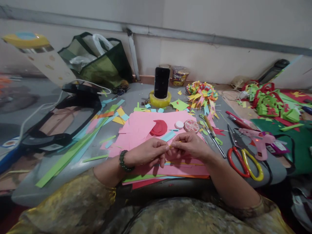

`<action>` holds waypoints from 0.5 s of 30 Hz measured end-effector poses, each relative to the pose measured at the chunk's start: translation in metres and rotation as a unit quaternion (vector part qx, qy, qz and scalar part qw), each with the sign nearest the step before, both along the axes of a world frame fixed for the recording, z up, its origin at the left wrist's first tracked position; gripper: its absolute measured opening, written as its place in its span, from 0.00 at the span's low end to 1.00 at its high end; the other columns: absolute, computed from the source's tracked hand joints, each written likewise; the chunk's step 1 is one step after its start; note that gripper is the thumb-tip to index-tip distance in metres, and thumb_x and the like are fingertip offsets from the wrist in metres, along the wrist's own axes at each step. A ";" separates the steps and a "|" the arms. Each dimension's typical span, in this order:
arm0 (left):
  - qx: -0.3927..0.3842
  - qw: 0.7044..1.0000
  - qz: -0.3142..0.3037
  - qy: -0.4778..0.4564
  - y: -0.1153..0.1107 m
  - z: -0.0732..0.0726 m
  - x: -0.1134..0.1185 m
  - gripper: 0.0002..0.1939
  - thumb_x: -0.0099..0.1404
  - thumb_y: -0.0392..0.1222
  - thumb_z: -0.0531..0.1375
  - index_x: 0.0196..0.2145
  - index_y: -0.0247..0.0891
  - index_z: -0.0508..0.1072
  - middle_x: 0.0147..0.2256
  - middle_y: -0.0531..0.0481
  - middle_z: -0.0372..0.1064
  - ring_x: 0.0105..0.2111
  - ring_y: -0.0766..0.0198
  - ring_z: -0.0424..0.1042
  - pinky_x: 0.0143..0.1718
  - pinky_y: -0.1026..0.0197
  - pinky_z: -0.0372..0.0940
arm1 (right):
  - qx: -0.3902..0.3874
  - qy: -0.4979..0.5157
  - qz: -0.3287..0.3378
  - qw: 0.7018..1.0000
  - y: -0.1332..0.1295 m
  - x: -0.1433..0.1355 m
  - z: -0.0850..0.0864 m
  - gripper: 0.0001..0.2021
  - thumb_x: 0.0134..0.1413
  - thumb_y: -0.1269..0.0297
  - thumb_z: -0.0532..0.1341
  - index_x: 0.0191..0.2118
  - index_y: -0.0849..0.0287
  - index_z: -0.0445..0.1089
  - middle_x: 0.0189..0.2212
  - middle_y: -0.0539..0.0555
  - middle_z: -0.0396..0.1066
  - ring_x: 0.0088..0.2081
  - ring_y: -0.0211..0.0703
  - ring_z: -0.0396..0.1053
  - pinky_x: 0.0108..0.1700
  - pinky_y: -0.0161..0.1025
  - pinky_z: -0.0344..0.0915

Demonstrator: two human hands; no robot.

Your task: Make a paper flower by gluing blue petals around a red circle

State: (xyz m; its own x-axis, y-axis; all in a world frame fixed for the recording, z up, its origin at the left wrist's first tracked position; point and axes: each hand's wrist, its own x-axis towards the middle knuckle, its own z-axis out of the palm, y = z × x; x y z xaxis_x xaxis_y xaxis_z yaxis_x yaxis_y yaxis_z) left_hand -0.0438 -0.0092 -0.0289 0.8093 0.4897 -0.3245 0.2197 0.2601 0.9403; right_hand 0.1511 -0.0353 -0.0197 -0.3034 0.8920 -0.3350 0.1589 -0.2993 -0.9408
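Both hands meet over the pink paper [141, 125], fingertips almost touching. My left hand [152, 151], with a dark green bead bracelet [123, 160] at its wrist, pinches a tiny yellow piece [170, 146] between thumb and forefinger. From the other side, the thumb and fingers of my right hand [188, 145] close on the same small piece, mostly hidden by the fingertips. A light blue strip [168, 135] lies just beyond the hands. Further back on the pink paper are a red paper disc [159, 128], a small white round item [179, 124] and a round pink-and-white patterned item [191, 126].
Scissors with red and yellow handles [243, 162] and a pink glue gun [259, 141] lie at right. A phone [162, 83] stands behind on a yellow tape roll [159, 99]. Green strips [73, 152] and a black stand [46, 141] lie left; a colourful paper flower [202, 92] sits behind.
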 end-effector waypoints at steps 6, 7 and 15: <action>-0.007 1.000 -0.009 0.004 0.001 0.004 -0.001 0.25 0.64 0.62 0.57 0.28 0.33 0.72 0.15 0.53 0.68 0.10 0.73 0.58 0.15 0.68 0.55 | -0.023 0.020 0.001 1.000 0.000 0.002 0.005 0.21 0.38 0.47 0.71 0.24 0.63 0.72 0.18 0.49 0.73 0.17 0.32 0.69 0.21 0.29 0.66; -0.010 1.000 -0.011 0.006 0.002 0.004 -0.002 0.25 0.64 0.61 0.57 0.27 0.33 0.73 0.13 0.54 0.65 0.11 0.72 0.60 0.16 0.68 0.57 | -0.027 0.026 0.003 0.999 -0.001 0.003 0.005 0.21 0.38 0.47 0.71 0.25 0.63 0.72 0.18 0.49 0.73 0.17 0.33 0.69 0.21 0.29 0.66; -0.049 0.998 -0.010 0.025 0.004 0.002 -0.002 0.24 0.58 0.61 0.63 0.25 0.33 0.73 0.21 0.48 0.74 0.16 0.67 0.70 0.13 0.69 0.58 | -0.058 0.020 0.000 0.998 -0.001 0.004 0.002 0.21 0.35 0.48 0.72 0.25 0.63 0.72 0.20 0.50 0.74 0.17 0.33 0.68 0.13 0.26 0.58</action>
